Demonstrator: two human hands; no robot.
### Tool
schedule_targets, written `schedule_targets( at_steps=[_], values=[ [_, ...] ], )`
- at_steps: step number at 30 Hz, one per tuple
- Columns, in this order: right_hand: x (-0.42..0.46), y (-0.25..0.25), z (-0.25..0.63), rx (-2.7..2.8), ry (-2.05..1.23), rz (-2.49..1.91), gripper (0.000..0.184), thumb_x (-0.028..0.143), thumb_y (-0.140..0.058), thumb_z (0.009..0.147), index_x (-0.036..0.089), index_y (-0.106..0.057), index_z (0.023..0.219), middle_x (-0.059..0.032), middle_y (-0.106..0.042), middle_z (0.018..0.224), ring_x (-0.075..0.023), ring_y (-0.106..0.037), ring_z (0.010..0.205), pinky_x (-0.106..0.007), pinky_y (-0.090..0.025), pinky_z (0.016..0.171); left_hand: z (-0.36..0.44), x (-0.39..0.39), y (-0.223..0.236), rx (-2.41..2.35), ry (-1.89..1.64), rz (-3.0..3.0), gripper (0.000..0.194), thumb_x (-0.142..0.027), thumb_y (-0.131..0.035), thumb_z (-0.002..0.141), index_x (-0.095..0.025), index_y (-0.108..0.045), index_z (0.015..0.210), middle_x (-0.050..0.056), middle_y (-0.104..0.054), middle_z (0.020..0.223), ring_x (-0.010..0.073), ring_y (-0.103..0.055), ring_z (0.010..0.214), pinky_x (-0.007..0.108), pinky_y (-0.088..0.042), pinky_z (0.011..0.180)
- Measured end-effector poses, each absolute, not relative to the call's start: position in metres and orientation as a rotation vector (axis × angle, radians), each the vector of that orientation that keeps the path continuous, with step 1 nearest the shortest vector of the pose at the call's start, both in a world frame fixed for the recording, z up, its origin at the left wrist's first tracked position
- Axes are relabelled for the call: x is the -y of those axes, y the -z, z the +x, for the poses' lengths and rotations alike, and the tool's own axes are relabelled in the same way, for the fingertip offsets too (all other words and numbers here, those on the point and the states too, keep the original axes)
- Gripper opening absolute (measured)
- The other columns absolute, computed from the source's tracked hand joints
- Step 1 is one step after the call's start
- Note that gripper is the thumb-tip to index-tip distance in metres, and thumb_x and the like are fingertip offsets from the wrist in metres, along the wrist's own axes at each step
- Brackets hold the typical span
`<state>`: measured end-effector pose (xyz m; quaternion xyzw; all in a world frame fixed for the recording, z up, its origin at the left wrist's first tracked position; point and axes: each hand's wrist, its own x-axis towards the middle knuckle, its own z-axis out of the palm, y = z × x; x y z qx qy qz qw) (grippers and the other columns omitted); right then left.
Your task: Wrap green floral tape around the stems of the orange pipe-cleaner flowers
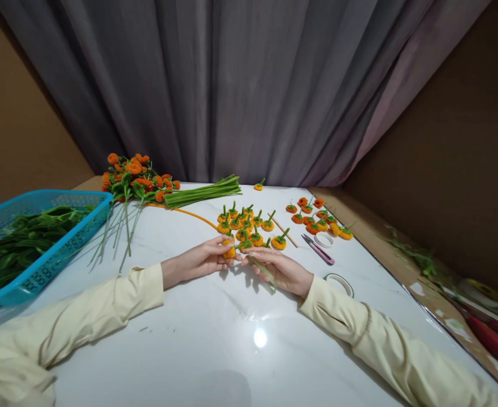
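Note:
Between its fingertips my left hand (206,257) pinches a yellow-orange fuzzy flower head (229,250), made of what looks like pipe cleaner. Close beside it, my right hand (280,268) has its fingers closed on a pale green strip of floral tape (262,270), whose loose end hangs below the palm. The fingertips of both hands nearly meet, and the exact point where tape and flower come together is too small to make out. Just beyond the hands stands a cluster of yellow flower heads (255,236) with short green stems pointing up.
A blue basket (107,206) of green leaves stands at the left. Finished-looking orange flowers (134,168) and green stems (204,192) lie at the back. To the right are orange flower heads (308,220), purple-handled snips (324,254), a white ring (324,240) and a tape roll (350,289).

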<state>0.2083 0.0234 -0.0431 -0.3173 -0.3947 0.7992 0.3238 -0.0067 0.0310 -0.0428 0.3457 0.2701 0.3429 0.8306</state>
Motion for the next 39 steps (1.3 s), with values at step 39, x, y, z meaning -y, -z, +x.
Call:
schedule_targets(
  at_steps=[39],
  values=[
    [-0.0206, 0.042, 0.2084, 1.203, -2.125, -0.729, 0.019, 0.023, -0.078, 0.068, 0.012, -0.076, 0.083, -0.0061, -0.072, 0.076, -0.008, -0.057, 0.058, -0.023, -0.046, 0.061, -0.0095, -0.0234, 0.0364, -0.578, -0.526, 1.152, 0.023, -0.034, -0.067, 0.082, -0.018, -0.052, 0.091, 0.008, -0.069, 0.087, 0.0145, -0.061, 0.071, 0.022, -0.039, 0.058]
  ],
)
